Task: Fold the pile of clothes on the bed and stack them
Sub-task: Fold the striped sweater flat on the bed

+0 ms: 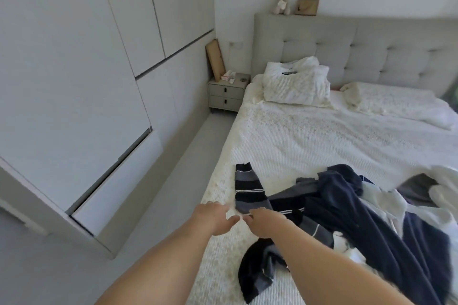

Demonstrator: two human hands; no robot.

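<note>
Forearms reach out from the bottom of the view, bringing both hands together over the near left edge of the bed. The left hand has its fingers curled inward, and the right hand sits just beside it, fingers bent toward the left one. Whether either pinches cloth I cannot tell; something pale shows between the fingertips, but it blends with the bedspread. Just beyond the right hand's fingers lies the striped garment, dark with grey and white bands, 1 end stretched flat toward the headboard and the other trailing down under the right forearm. My guess is that it has been drawn away from the rest so it can be laid out for folding.

To the right, the pile of clothes sprawls unfolded: a large navy piece draped over grey and white items. No folded stack is visible, so the task looks to be at an early stage.

Farther off, a pillow rests against the padded headboard, with a small nightstand left of the bed and tall wardrobe doors along the left wall.
</note>
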